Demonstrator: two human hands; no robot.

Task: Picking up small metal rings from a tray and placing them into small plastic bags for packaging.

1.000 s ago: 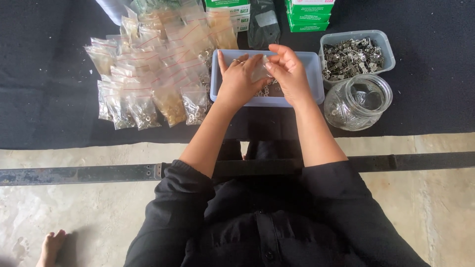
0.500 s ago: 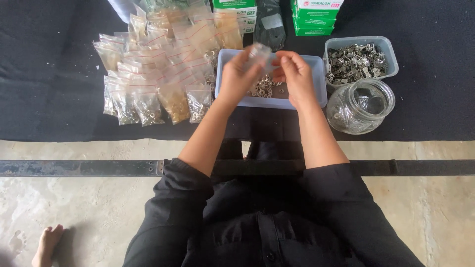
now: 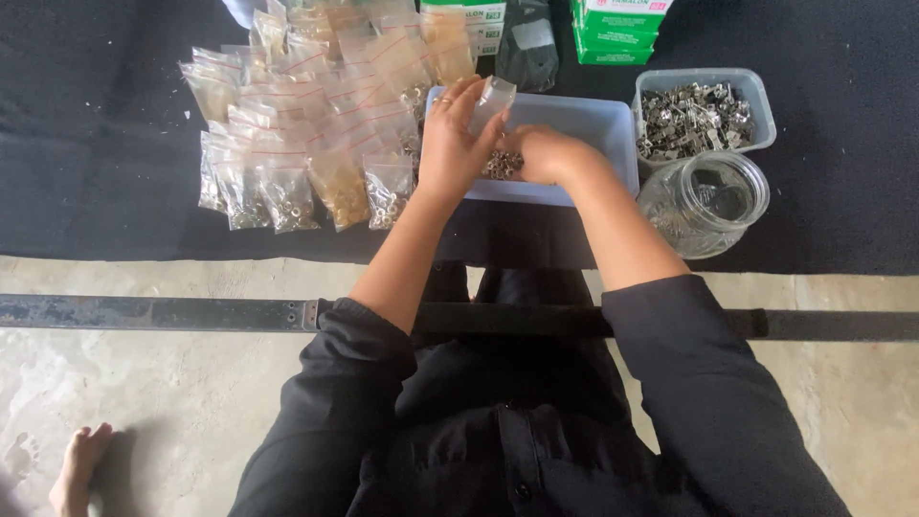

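My left hand [image 3: 458, 139] holds a small clear plastic bag [image 3: 493, 96] upright over a pale blue tray [image 3: 593, 120]. My right hand [image 3: 546, 153] is down in the tray, closed around a clump of small metal parts [image 3: 502, 165] just below the bag. Both hands meet at the tray's left half. A ring shows on a left finger.
Many filled clear bags [image 3: 306, 124] lie in overlapping rows to the left on the black cloth. A clear tub of metal pieces [image 3: 699, 115] and a glass jar [image 3: 708, 201] stand to the right. Green boxes [image 3: 617, 29] sit behind. A metal bar [image 3: 191, 313] crosses near my lap.
My right hand dropped from the bag down into the tray and closed on metal parts. The left hand kept the bag and now holds it alone.
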